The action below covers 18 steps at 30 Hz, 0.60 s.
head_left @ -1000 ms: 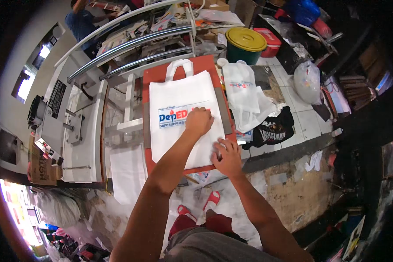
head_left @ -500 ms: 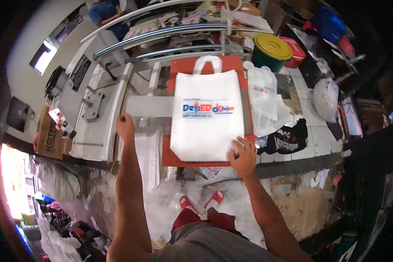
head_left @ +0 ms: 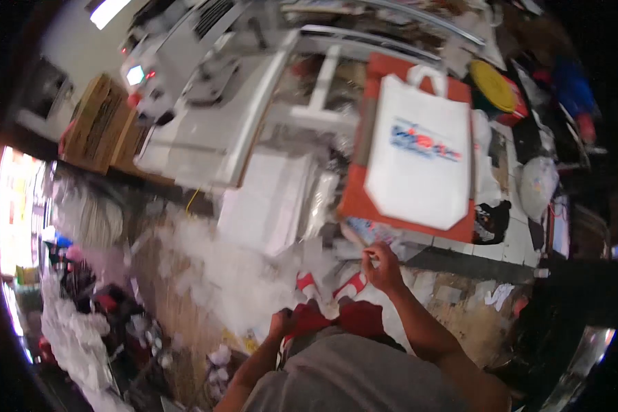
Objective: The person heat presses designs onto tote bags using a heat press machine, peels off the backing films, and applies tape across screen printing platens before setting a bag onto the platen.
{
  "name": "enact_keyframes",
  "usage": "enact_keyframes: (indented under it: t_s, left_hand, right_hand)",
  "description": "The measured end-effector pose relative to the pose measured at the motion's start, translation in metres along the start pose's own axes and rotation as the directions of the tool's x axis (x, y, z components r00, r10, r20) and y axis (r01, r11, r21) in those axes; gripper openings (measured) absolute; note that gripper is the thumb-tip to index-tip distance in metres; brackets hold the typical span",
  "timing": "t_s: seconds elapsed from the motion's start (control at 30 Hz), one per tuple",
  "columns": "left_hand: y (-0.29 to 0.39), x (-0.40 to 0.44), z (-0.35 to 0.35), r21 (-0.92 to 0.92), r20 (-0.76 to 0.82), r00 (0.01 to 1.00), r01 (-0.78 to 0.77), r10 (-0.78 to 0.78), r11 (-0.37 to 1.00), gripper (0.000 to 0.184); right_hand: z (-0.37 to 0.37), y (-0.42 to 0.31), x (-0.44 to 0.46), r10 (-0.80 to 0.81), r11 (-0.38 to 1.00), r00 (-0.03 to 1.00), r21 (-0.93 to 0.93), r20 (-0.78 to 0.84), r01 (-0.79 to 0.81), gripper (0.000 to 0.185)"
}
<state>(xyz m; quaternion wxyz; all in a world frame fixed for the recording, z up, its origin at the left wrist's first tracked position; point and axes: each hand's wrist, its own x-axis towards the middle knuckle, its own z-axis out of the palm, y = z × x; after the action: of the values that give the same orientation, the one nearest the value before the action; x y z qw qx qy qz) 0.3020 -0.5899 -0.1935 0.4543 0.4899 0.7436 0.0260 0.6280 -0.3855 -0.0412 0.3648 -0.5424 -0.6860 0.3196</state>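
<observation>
A white tote bag (head_left: 419, 161) with blurred blue and red print lies flat on an orange-red board (head_left: 353, 196), its handle loop toward the far end. Below the board's near edge is my right hand (head_left: 384, 269), fingers pinched together at a thin pale strip I cannot make out. A printed plastic packet (head_left: 371, 232) shows just beyond those fingers. My left hand (head_left: 281, 323) is low beside my red shorts (head_left: 309, 320), its fingers curled. Whatever it may hold is hidden.
A white machine (head_left: 206, 137) stands left of the board, with pale sheets (head_left: 261, 206) stacked beside it. Cardboard boxes (head_left: 93, 127) stand at the left. To the right are a yellow-lidded bin (head_left: 492, 86) and a stuffed plastic bag (head_left: 538, 180). White scraps litter the floor.
My left hand has left the machine's edge and dropped to my side. My right hand has come off the tote bag to below the board. The view has turned left.
</observation>
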Motion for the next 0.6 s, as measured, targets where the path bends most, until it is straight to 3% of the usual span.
enact_keyframes:
  t_s: [0.03,0.07,0.13,0.2,0.33,0.37,0.4,0.43,0.47,0.53,0.6]
  left_hand:
    - [-0.035,0.005,0.005,0.070,-0.051,0.994,-0.089,0.092,0.994,0.037]
    - [-0.068,0.012,0.007,0.147,-0.097,0.977,-0.173,0.188,0.974,0.038]
    - [-0.057,0.000,-0.043,-0.140,-0.167,0.982,0.059,-0.083,0.988,0.037]
    - [-0.080,-0.009,-0.062,-0.306,-0.190,0.953,0.169,-0.234,0.937,0.035]
    - [-0.185,-0.044,-0.034,-0.415,-0.131,0.933,0.254,-0.334,0.874,0.034]
    - [-0.209,-0.062,-0.022,-0.366,-0.056,0.933,0.312,-0.355,0.877,0.036]
    - [-0.227,-0.073,-0.016,-0.314,0.015,0.926,0.363,-0.378,0.877,0.038]
    - [-0.218,-0.090,-0.022,-0.216,0.047,0.895,0.442,-0.443,0.871,0.039]
    - [-0.206,-0.109,-0.030,-0.113,0.070,0.859,0.513,-0.508,0.851,0.040]
    - [-0.262,-0.137,0.016,0.140,0.000,0.952,0.303,-0.306,0.943,0.039]
    - [-0.303,-0.146,0.046,0.145,0.086,0.947,0.294,-0.308,0.945,0.040]
  right_hand:
    - [0.032,0.004,0.004,0.101,0.995,0.989,-0.014,0.111,-0.100,0.017]
    - [0.072,0.015,0.006,0.100,0.995,0.981,0.002,0.166,-0.101,0.017]
    - [0.151,0.041,0.012,0.195,0.980,0.972,0.025,0.127,-0.200,0.017]
    - [0.206,0.046,0.040,0.292,0.955,0.925,-0.020,0.242,-0.296,0.024]
    - [0.303,0.040,0.098,0.543,0.808,0.830,-0.352,0.131,-0.473,0.054]
    - [0.319,0.046,0.109,0.552,0.801,0.824,-0.358,0.131,-0.480,0.054]
    - [0.337,0.055,0.121,0.655,0.708,0.753,-0.401,0.067,-0.581,0.056]
    - [0.354,0.063,0.126,0.743,0.602,0.669,-0.435,-0.003,-0.670,0.059]
    - [0.367,0.074,0.128,0.746,0.597,0.666,-0.439,-0.002,-0.671,0.059]
    - [0.379,0.093,0.131,0.777,0.543,0.628,-0.472,-0.032,-0.695,0.052]
    - [0.380,0.098,0.133,0.751,0.564,0.661,-0.516,-0.004,-0.644,0.047]
